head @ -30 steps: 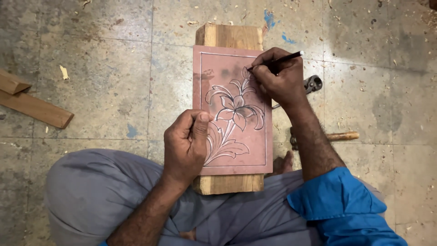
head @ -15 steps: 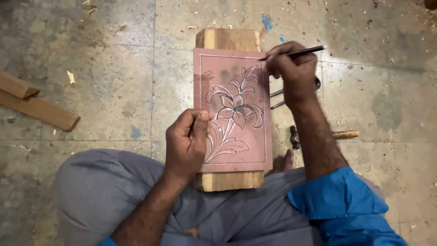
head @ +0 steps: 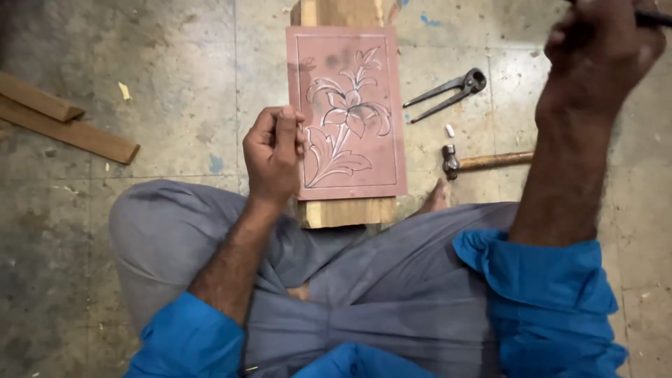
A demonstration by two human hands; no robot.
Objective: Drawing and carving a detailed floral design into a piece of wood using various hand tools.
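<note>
The flower and its border look fully outlined on my pink panel (head: pixel 348 115), the ground around it uncut. It lies on a wood block (head: pixel 343 210) just beside my left hand (head: pixel 274 155), fisted at its edge. My right hand (head: pixel 595 52), raised well clear, grips a dark tool (head: pixel 654 19).

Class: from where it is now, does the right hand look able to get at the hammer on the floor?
Probably yes. The right hand is raised, gripping a dark tool, above the hammer, which lies uncovered on the floor beside the slab.
</note>
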